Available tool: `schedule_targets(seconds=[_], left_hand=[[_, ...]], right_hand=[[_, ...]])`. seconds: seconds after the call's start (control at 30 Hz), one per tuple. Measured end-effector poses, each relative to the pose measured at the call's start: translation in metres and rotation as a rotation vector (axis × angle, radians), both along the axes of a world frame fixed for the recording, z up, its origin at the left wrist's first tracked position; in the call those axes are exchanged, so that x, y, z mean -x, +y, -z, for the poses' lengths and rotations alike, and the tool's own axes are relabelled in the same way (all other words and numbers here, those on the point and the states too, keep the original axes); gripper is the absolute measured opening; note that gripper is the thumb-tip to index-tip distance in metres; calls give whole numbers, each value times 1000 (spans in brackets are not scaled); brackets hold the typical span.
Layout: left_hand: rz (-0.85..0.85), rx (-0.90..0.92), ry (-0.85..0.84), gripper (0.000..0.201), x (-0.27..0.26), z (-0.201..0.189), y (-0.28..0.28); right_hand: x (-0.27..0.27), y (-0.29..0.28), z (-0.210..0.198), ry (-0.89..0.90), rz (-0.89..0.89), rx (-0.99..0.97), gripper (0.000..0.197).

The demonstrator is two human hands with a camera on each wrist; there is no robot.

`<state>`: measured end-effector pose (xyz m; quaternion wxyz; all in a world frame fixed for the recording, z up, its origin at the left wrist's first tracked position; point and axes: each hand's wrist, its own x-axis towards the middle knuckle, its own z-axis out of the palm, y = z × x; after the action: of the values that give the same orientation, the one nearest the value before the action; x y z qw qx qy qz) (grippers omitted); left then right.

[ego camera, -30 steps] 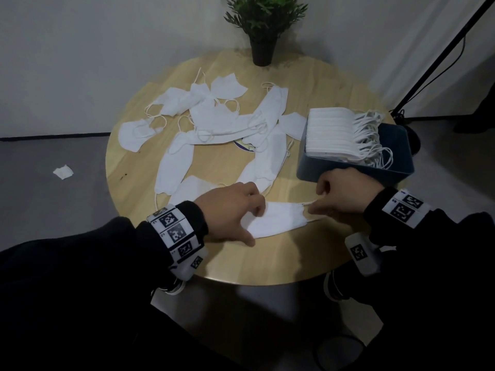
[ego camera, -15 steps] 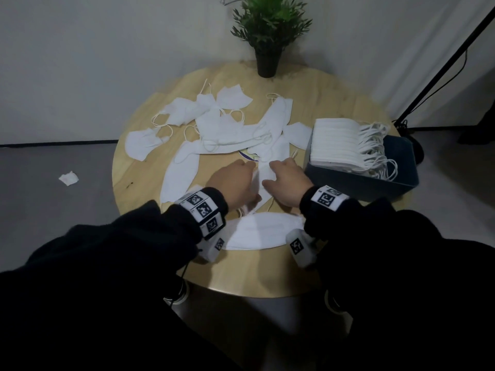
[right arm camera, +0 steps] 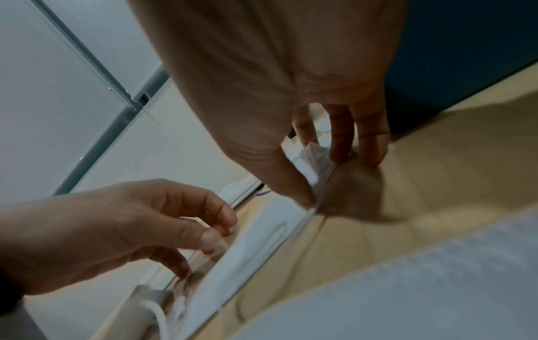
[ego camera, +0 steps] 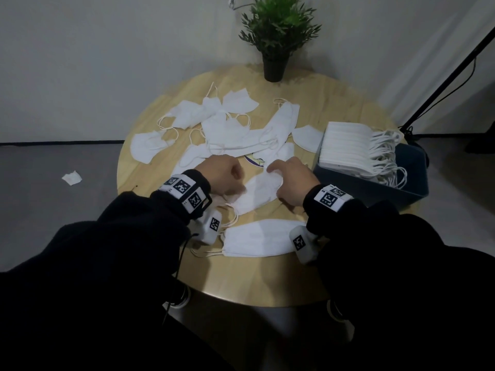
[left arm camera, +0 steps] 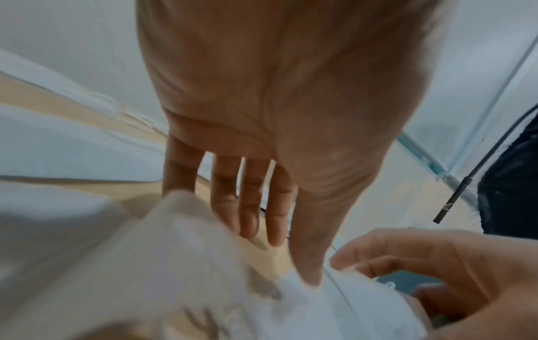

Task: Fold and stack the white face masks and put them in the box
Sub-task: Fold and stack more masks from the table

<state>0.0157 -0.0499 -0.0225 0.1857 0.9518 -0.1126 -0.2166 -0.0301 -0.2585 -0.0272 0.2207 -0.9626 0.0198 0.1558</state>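
Head view, box: a dark blue box (ego camera: 375,187) stands on the right side of the round wooden table (ego camera: 267,279); a stack of folded masks (ego camera: 345,145) lies in its left part, ear loops hanging into the right part.
Head view, mask in hand: one white mask (ego camera: 257,194) lies between the two hands, just left of the box.
Head view, folded mask: another (ego camera: 257,241) lies flat on the near part of the table, between the wrists.
Head view, loose masks: a scatter of unfolded ones (ego camera: 227,129) covers the far middle of the table, in front of a potted plant (ego camera: 276,36).
Head view, floor: a scrap of white paper (ego camera: 71,178) lies left of the table.
Left hand (ego camera: 223,174): seen from above it looks curled at the mask's left end; the left wrist view shows the fingers (left arm camera: 247,207) fairly straight and the thumb tip down on white fabric, though blur hides whether it pinches.
Right hand (ego camera: 292,178): thumb and fingers pinch the mask's right edge.
Right wrist view only: the pinch itself, thumb (right arm camera: 291,179) against the raised fabric edge, and the box's blue wall (right arm camera: 465,46) just behind.
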Motion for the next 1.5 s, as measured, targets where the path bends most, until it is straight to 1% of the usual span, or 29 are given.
schedule_targets(seconds=[0.07,0.1,0.17,0.23,0.3,0.33,0.4,0.47,0.53,0.57,0.6,0.63,0.67,0.73,0.77,0.8,0.87,0.9,0.97,1.03,1.07,1.1,1.17,1.23,1.3,1.37,1.43,1.5], left_hand=[[32,-28,-63,41,4,2,-3],[66,-64,-101,48,8,4,-7],[112,-107,-155,57,15,6,-16],[107,-97,-159,63,18,6,-22],[83,-80,-139,72,17,6,-25],[61,-58,-114,74,16,6,-26],[5,-8,-33,71,14,4,-26],[-32,-12,27,61,13,2,-25],[-42,-17,36,42,10,-1,-22],[-49,9,29,30,8,-2,-20],[-65,55,25,23,6,-5,-18],[-93,120,18,19,5,-10,-17],[-129,192,5,20,3,-15,-15],[-205,353,-45,31,1,-27,-10],[-246,436,-73,35,1,-35,-8],[-297,536,-95,31,2,-43,-6],[-391,727,-139,10,5,-54,-2],[-428,800,-150,9,7,-60,0],[-486,953,-90,9,15,-66,1],[-515,1089,36,13,25,-68,-1],[-514,1127,90,15,29,-67,-3],[-499,1143,128,16,35,-66,-6],[-430,1100,138,15,44,-63,-10],[-364,1022,87,12,48,-61,-11],[-358,969,-15,9,47,-62,-7],[-413,980,-107,9,40,-66,3],[-454,1037,-144,8,35,-73,14],[-384,1077,-121,9,35,-79,21]], right_hand=[[1,2,-1,29,31,-50,52],[1,3,-2,33,63,-91,46],[1,4,-5,23,140,-162,28],[2,4,-4,-5,178,-186,28],[4,3,-2,-28,206,-176,18],[4,2,-1,-36,223,-191,29],[5,0,-1,-53,264,-342,56],[9,0,-8,-74,291,-546,82],[16,1,-21,-96,298,-709,105],[21,1,-28,-124,297,-762,110],[27,1,-35,-163,299,-805,112],[32,1,-41,-208,299,-842,112],[37,0,-46,-255,298,-873,113],[43,-2,-50,-330,305,-932,114],[44,-5,-52,-343,320,-968,111],[43,-7,-53,-338,344,-1013,106],[41,-10,-55,-285,414,-1110,93],[40,-10,-56,-248,453,-1144,83],[36,-9,-57,-165,511,-1197,64],[34,-6,-56,-70,556,-1296,47],[34,-4,-57,-18,563,-1351,38],[35,-2,-58,34,557,-1396,32],[37,2,-57,80,506,-1431,29],[38,4,-53,12,446,-1365,20],[37,4,-50,-71,470,-1281,14],[36,0,-47,-105,527,-1229,12],[35,-3,-47,-98,572,-1225,12],[35,-4,-48,-89,590,-1227,10]])
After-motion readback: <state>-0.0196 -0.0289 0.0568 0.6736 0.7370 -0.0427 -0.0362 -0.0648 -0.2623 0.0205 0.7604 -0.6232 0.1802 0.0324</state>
